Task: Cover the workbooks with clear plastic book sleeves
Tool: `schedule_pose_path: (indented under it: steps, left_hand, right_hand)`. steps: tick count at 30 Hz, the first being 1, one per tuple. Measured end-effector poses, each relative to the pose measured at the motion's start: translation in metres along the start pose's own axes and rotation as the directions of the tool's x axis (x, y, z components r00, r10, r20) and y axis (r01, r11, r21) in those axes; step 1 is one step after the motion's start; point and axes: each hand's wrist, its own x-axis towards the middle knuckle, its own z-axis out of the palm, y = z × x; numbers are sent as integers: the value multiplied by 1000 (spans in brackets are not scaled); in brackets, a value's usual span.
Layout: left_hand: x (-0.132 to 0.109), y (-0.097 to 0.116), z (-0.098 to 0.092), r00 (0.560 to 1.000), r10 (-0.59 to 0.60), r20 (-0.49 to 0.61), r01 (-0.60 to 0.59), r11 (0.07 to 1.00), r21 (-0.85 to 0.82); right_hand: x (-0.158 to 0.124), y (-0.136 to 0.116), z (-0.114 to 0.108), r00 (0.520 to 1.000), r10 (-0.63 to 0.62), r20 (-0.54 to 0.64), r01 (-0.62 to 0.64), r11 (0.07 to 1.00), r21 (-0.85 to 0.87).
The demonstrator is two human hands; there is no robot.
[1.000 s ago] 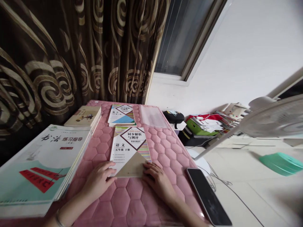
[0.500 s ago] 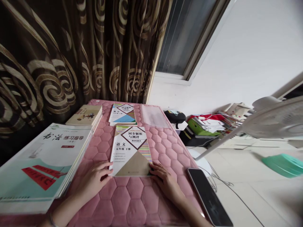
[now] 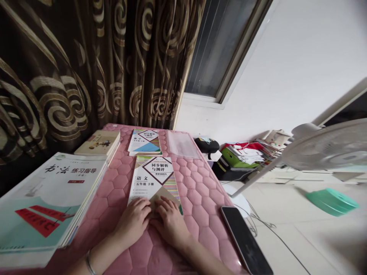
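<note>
A workbook (image 3: 154,177) with a white, striped and tan cover lies flat in the middle of the pink quilted tabletop (image 3: 197,198). My left hand (image 3: 133,221) and my right hand (image 3: 169,221) rest side by side on its near edge, fingers stretched out flat on the cover, almost touching each other. Neither hand holds anything. A bracelet shows on my left wrist.
A stack of large books (image 3: 47,200) lies at the left. At the far end are a thicker book (image 3: 99,142), a second workbook (image 3: 145,141) and a clear pouch (image 3: 182,144). A dark phone (image 3: 246,240) lies at the right edge. A white fan (image 3: 323,147) stands beside the table.
Both hands have slid inward from the workbook's near corners to meet at the middle of its near edge. The workbook has stayed in place.
</note>
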Motion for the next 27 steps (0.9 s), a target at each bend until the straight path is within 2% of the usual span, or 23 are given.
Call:
schedule_pose_path:
  steps: [3, 6, 10, 16, 19, 27]
  left_hand:
    - [0, 0, 3, 1000, 6, -13, -6, 1000, -3]
    - [-7, -8, 2, 998, 24, -53, -25, 1000, -9]
    - [-23, -27, -8, 995, 38, -96, -36, 999, 25]
    - [-42, -50, -28, 998, 10, -63, -8, 999, 37]
    - [-45, -52, -29, 998, -15, -65, 17, 999, 27]
    - [-44, -50, -29, 996, -44, -72, 42, 999, -27]
  right_hand:
    - [5, 1, 8, 999, -16, -30, 17, 1000, 20]
    - [2, 7, 4, 998, -31, -51, 34, 998, 51]
    - [-9, 22, -13, 1000, -9, -29, 11, 996, 84]
    - [-31, 57, -43, 997, 76, 13, -76, 994, 73]
    - [-37, 64, -49, 994, 102, 29, -104, 991, 90]
    - [-37, 65, -45, 992, 125, 34, -128, 983, 128]
